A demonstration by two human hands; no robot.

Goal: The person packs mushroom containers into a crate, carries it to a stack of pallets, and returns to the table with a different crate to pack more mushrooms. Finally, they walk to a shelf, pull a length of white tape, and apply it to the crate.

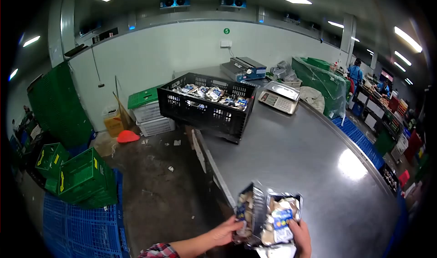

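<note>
Near the front edge of the steel table (300,158), my left hand (226,230) grips a film-wrapped tray of mushrooms (246,212), tilted on its side. My right hand (301,236) holds a second wrapped tray (280,219) with a blue and white label, its face turned up. The two trays are side by side between my hands. Something white lies under the right one, too hidden to make out. Farther back, a black crate (207,105) holds several similar packs (200,93).
A scale (278,98) and a wrapping machine (243,69) stand behind the crate. Green crates (86,176) sit on blue pallets at left. White crates (152,117) are beside the table. Co-workers (355,73) stand at far right.
</note>
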